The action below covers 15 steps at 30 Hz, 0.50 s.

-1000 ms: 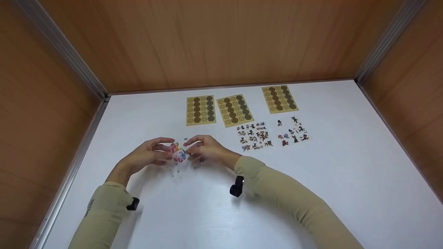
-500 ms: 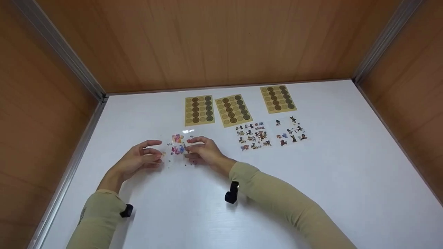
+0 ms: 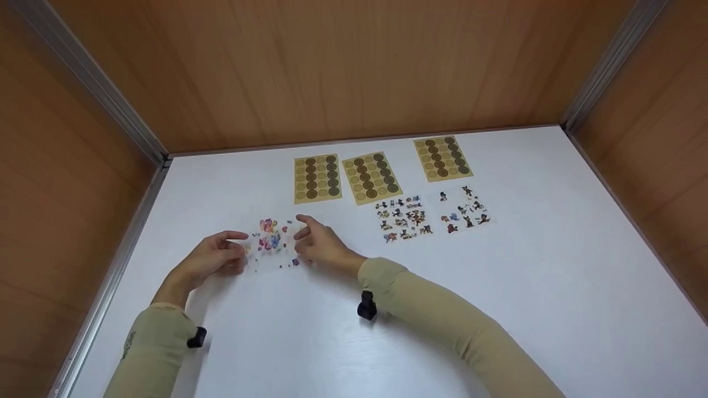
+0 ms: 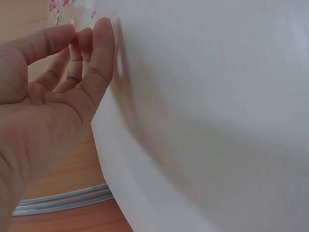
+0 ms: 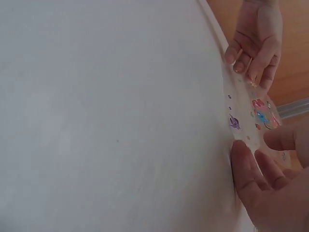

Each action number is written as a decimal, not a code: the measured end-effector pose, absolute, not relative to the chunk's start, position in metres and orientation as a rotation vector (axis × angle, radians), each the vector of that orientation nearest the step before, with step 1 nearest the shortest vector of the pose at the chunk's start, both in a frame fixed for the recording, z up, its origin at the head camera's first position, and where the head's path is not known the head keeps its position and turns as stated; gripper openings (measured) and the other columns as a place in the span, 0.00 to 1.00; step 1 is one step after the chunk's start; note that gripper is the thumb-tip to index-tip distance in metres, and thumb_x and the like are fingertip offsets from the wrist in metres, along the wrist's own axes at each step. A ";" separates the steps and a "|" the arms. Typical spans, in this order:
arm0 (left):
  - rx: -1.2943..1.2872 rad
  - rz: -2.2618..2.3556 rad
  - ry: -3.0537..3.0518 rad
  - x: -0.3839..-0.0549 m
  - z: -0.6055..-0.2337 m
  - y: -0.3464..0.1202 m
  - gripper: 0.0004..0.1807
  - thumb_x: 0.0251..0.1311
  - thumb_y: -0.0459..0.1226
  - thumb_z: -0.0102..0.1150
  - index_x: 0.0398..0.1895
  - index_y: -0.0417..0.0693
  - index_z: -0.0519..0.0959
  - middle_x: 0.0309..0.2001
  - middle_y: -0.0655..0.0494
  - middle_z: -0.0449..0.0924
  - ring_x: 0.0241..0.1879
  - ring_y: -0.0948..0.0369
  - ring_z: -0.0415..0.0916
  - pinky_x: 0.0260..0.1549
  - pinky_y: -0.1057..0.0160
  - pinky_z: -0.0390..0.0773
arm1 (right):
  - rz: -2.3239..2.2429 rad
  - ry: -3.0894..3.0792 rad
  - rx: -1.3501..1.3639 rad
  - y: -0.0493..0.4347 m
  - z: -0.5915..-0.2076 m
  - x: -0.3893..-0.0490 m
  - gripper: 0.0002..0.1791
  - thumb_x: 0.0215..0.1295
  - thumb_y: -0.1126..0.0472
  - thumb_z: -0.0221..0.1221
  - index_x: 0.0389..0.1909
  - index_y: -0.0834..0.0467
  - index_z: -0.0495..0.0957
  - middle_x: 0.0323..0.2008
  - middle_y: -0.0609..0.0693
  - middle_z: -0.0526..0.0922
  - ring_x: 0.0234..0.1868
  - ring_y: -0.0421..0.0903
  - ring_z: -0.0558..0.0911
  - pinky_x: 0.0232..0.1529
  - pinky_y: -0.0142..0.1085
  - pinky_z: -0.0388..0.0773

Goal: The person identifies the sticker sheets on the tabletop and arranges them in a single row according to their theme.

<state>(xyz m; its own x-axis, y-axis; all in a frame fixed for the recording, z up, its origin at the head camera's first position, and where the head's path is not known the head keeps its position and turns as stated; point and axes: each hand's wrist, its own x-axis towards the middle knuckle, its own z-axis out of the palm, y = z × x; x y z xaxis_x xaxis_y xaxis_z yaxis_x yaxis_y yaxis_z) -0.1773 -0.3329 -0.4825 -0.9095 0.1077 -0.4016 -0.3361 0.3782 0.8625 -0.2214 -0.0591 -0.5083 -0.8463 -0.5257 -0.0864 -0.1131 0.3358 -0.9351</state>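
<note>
A clear sticker sheet (image 3: 271, 240) with small colourful cartoon figures is held just above the table's left half. My left hand (image 3: 213, 254) pinches its left edge between thumb and fingers; the left wrist view shows the thumb tip meeting the fingers there. At the sheet's right edge is my right hand (image 3: 323, 243), its index finger extended and its thumb apart from the fingers. In the right wrist view, a purple figure (image 5: 234, 122) shows near the right fingertips. Whether those fingers touch the sheet is hard to tell.
Two more clear sticker sheets, a fuller one (image 3: 404, 218) and a sparser one (image 3: 466, 210), lie right of the hands. Behind are three gold sheets of round stickers: left (image 3: 318, 178), middle (image 3: 372, 178) and right (image 3: 443, 158). Wooden panels (image 3: 359, 72) enclose the white table (image 3: 343, 342).
Both hands and the sheet have shifted left. The sheet has flattened out. My right thumb and index finger have spread apart at its right edge, uncovering more figures.
</note>
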 end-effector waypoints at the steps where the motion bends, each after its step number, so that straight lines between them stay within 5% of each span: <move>1: -0.200 1.519 2.271 -0.178 -0.482 -0.334 0.25 0.73 0.33 0.54 0.71 0.37 0.66 0.45 0.46 0.74 0.40 0.57 0.77 0.43 0.59 0.85 | -1.419 2.326 -0.656 -0.059 -0.507 -0.222 0.40 0.68 0.68 0.62 0.78 0.63 0.56 0.52 0.55 0.82 0.49 0.47 0.83 0.49 0.34 0.82; 7: -0.137 1.377 2.391 -0.177 -0.483 -0.341 0.26 0.72 0.32 0.53 0.71 0.35 0.65 0.40 0.46 0.74 0.34 0.57 0.71 0.31 0.64 0.77 | -0.820 2.619 -0.949 -0.064 -0.503 -0.217 0.52 0.61 0.51 0.71 0.79 0.64 0.53 0.60 0.56 0.77 0.62 0.50 0.73 0.66 0.37 0.70; 15: -0.111 1.263 2.454 -0.173 -0.485 -0.342 0.30 0.72 0.31 0.50 0.75 0.30 0.59 0.42 0.44 0.74 0.35 0.57 0.72 0.32 0.64 0.77 | -0.482 2.677 -1.021 -0.069 -0.507 -0.210 0.52 0.62 0.36 0.66 0.80 0.52 0.55 0.73 0.51 0.63 0.72 0.49 0.61 0.70 0.48 0.63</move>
